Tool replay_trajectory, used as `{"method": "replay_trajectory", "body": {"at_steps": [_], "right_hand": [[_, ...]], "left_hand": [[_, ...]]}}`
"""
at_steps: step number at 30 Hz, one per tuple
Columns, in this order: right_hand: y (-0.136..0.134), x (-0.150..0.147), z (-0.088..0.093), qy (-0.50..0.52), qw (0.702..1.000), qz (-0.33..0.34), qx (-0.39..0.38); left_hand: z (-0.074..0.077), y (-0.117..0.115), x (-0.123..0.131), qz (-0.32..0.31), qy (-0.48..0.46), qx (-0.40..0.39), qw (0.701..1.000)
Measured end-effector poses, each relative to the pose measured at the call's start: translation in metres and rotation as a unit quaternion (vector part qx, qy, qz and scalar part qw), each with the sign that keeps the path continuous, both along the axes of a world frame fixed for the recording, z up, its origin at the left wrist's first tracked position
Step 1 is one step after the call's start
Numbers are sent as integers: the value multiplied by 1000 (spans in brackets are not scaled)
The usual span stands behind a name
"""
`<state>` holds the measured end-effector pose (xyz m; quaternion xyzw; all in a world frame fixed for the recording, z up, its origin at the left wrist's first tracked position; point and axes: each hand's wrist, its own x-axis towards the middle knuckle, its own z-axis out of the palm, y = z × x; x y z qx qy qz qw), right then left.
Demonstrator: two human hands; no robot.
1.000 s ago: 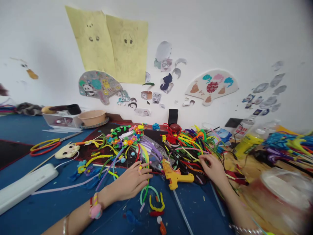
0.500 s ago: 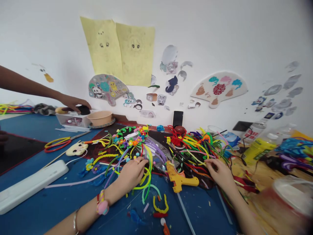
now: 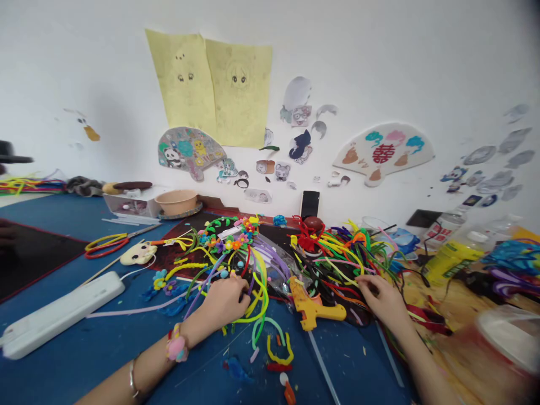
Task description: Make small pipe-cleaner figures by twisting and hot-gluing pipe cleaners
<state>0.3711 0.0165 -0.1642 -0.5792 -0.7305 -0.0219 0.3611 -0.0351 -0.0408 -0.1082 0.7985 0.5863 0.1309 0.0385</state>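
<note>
My left hand rests among the pipe cleaners left of centre, its fingers curled down. What lies under those fingers, if anything, is hidden. Purple and yellow-green pipe cleaners loop beside it. On the right, my right hand has thumb and forefinger closed at the end of a pale yellow pipe cleaner, at the edge of a tangled multicoloured heap. Between the hands lies a yellow hot glue gun with a clear glue stick below it. Pipe-cleaner flowers sit beyond my left hand.
Scissors, a white power strip and a pale skull-shaped piece lie left. A peach bowl and a clear box stand behind. Bottles and a lidded tub crowd the right. A phone leans on the wall.
Another person's arm has drawn back from the box at the left, and a dark object now shows at the left edge. My left hand has shifted slightly, its fingers more curled.
</note>
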Motion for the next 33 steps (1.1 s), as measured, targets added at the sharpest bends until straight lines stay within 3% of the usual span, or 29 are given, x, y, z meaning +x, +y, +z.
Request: {"method": "replay_trajectory", "body": {"at_steps": [6,11,16,21,23,25,26,29,31,33], "right_hand": [[-1,0,0,0,1000,-10,4],[-2,-1,2,0,1000,-22,17],[-3,-1,4,-4,999,-26,30],[-5,-3,7,-4,998,-21,54],[-6,-6,9,-2,997,-20,72],[-7,-9,14,3,995,-23,96],[-9,-11,17,7,994,-27,110],[-15,-22,28,19,988,-33,149],[-24,-36,36,25,984,-24,172],[-39,-57,46,29,981,-7,190]], "left_hand": [[-8,1,-4,4,-63,-11,998],[0,5,-7,38,-180,15,983],[11,7,-14,62,-341,58,936],[18,4,-12,68,-482,128,864],[21,-1,-12,26,-550,205,809],[23,-8,-13,-74,-567,309,760],[22,-13,-14,-137,-536,352,755],[19,-28,-13,-335,-388,356,781],[16,-36,-8,-379,-303,312,817],[15,-41,-1,-389,-267,288,833]]}}
